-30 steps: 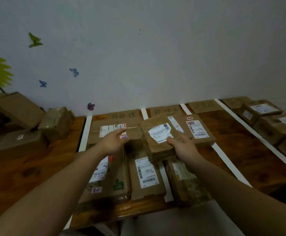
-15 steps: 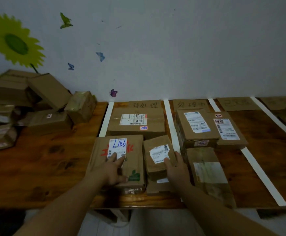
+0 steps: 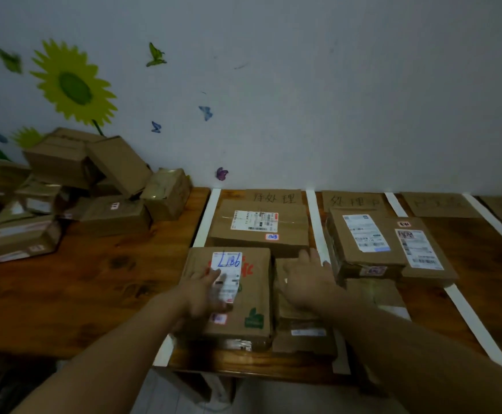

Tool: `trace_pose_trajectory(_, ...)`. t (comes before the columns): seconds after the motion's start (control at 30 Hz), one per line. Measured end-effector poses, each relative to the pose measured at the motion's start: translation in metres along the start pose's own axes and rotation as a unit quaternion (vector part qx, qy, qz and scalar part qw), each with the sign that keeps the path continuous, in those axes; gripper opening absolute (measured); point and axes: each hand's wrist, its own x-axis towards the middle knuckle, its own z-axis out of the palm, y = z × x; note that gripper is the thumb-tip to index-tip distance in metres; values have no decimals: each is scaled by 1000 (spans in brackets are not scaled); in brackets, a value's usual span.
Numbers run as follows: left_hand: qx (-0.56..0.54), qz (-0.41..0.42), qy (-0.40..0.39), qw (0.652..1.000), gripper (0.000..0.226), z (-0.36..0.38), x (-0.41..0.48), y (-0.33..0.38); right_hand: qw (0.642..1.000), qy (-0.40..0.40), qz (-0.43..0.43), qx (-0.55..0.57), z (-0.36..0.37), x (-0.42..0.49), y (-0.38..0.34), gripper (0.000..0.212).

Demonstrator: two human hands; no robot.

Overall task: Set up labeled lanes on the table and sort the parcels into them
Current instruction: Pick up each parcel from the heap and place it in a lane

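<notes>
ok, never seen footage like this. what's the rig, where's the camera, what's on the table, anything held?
No machine here: a person works with bare hands, and every picture comes from one wide-angle camera on their head, looking forward and down. The wooden table is split into lanes by white tape strips, each headed by a handwritten cardboard sign at the wall. The left hand rests on a parcel with a blue handwritten label; the right hand lies flat on a smaller parcel beside it. Nothing looks gripped or lifted, though the hands are blurred. A big box sits behind them in the same lane, two parcels lie in the next lane, and a pile of boxes waits at the left.
</notes>
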Motion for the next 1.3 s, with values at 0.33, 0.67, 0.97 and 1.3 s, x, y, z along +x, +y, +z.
trace_pose_trajectory(0.33, -26, -72, 128, 989, 80, -120, -76, -167, 992, 8, -126, -25, -94, 43, -195, 54)
trace_pose_trajectory(0.67, -107, -117, 183, 970, 79, -192, -131, -350, 987, 70, -136, 41, -116, 86, -382, 63)
trace_pose_trajectory(0.97, -145, -114, 210, 960, 82, -227, -85, -430, 990, 79, -113, 41, -108, 173, -451, 64)
trace_pose_trajectory(1.3, -37, -85, 235, 967, 82, -318, 62, -456, 989, 91, -66, 100, -90, 327, -496, 80)
